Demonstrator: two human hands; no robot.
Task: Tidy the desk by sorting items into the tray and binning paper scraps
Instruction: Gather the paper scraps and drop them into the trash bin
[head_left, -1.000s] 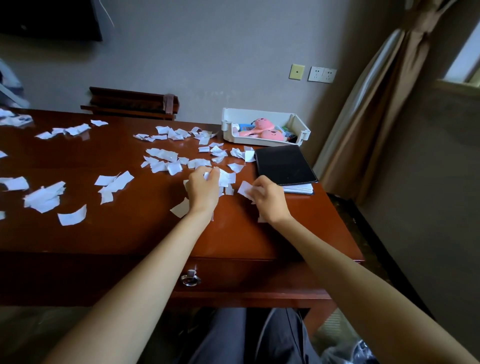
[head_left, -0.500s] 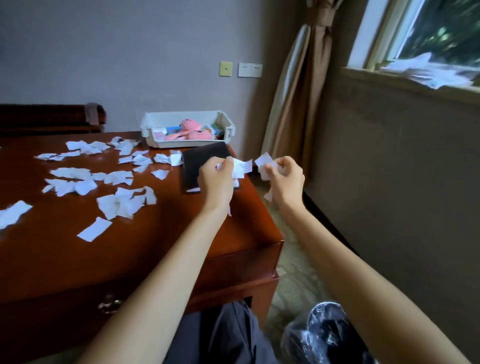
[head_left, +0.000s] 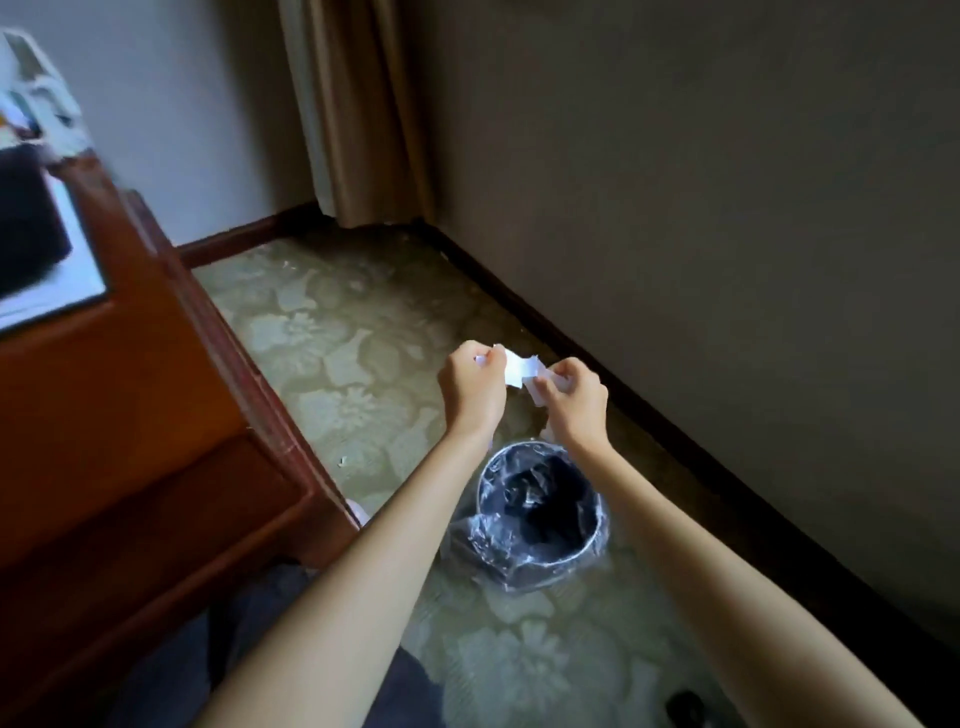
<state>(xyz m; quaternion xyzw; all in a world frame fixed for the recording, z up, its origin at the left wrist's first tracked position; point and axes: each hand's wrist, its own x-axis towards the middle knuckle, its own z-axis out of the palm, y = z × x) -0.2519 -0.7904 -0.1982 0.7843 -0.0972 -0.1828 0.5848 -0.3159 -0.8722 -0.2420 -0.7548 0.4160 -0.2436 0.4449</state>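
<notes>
Left hand (head_left: 474, 392): curled, scraps (head_left: 517, 370) gripped.
Right hand (head_left: 574, 402): curled, scraps pinched.
Bin (head_left: 540, 512): lined, set below hands.

Bin (head_left: 524, 569) mouth unobstructed, desk (head_left: 130, 415) close left

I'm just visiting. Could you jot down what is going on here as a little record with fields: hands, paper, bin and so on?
Left hand: grips white scraps
Right hand: pinches scraps from the same bunch
Paper scraps: held between both hands, in the air
Bin: round, lined with a plastic bag, on the carpet, between the forearms
Desk: wooden, at the left
Step left: scraps not yet dropped in
</notes>
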